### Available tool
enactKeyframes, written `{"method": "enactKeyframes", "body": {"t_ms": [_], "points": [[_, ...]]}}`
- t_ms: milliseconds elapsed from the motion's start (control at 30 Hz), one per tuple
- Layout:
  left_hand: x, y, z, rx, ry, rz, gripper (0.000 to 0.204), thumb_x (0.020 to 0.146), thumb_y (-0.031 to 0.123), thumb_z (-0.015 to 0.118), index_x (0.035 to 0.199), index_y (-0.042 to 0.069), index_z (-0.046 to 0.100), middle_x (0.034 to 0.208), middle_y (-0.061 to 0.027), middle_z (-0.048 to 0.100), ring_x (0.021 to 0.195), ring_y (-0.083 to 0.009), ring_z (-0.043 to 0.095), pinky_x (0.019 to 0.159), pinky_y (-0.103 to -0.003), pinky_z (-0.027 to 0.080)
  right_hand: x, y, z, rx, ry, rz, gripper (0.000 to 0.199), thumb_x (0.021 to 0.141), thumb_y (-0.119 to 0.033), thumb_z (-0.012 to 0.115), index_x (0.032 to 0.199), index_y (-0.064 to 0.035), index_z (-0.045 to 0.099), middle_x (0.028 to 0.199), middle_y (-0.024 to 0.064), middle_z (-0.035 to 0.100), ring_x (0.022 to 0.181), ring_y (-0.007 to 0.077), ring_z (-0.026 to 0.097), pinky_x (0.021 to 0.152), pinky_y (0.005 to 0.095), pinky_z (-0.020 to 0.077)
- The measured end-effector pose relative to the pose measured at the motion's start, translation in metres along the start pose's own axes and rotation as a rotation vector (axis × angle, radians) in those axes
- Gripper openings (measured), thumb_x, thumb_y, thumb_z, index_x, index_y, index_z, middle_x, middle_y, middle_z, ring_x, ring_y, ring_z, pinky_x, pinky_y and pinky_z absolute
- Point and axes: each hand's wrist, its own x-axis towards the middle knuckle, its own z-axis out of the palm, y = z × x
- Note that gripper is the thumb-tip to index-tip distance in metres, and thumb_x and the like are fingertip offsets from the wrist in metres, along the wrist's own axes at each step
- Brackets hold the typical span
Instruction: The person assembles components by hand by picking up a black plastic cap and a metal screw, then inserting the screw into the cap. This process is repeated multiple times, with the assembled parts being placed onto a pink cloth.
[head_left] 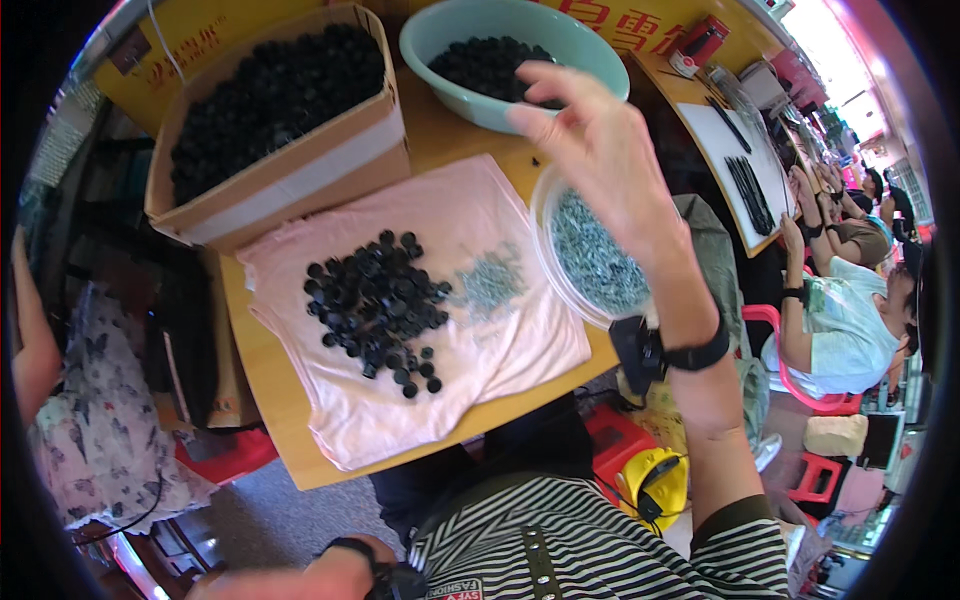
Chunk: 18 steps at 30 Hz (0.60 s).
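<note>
My right hand is raised above the table between a teal bowl of black parts and a clear round tub of small grey pieces. Its fingers are spread and I see nothing in them. A black band is on its wrist. Below it lies a pink cloth with a heap of black round caps and a small scatter of grey pieces. My left hand is low at the picture's bottom edge, by my striped shirt; only the wrist part shows and its fingers are hidden.
A cardboard box full of black caps stands at the back left of the wooden table. Another person sits to the right near red stools. A person in floral clothing is on the left. A white board with black sticks lies far right.
</note>
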Motion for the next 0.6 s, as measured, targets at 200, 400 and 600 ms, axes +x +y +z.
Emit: {"method": "enactKeyframes", "body": {"t_ms": [200, 400, 600], "points": [[-0.016, -0.011, 0.005, 0.1, -0.234, -0.114, 0.018, 0.084, 0.024, 0.056, 0.078, 0.008, 0.054, 0.076, -0.0038, 0.055, 0.069, -0.0186, 0.055, 0.061, -0.033, 0.045, -0.09, -0.018, 0.009, 0.147, -0.356, 0.002, 0.018, 0.084, -0.013, 0.065, 0.098, -0.0019, 0.063, 0.087, 0.0127, 0.061, 0.071, 0.0275, 0.062, 0.065, 0.0359, 0.0488], [-0.038, -0.025, 0.007, 0.204, -0.639, -0.191, 0.024, 0.087, 0.025, 0.057, 0.071, 0.007, 0.062, 0.064, -0.0078, 0.062, 0.053, -0.0206, 0.059, 0.048, -0.031, 0.044, -0.151, -0.02, 0.045, 0.324, -0.445, -0.01, 0.014, 0.081, -0.005, 0.064, 0.095, -0.0047, 0.063, 0.085, 0.011, 0.061, 0.074, 0.0302, 0.062, 0.064, 0.0377, 0.0483], [-0.065, -0.031, -0.019, 0.616, -0.641, -0.896, 0.024, 0.088, 0.012, 0.056, 0.08, -0.005, 0.071, 0.076, -0.0142, 0.07, 0.066, -0.0193, 0.065, 0.058, -0.027, 0.049, -0.164, -0.015, 0.081, 0.353, -0.303, -0.01, 0.012, 0.081, -0.005, 0.062, 0.093, -0.0055, 0.062, 0.084, 0.0113, 0.06, 0.078, 0.0303, 0.062, 0.065, 0.0382, 0.0487]]}}
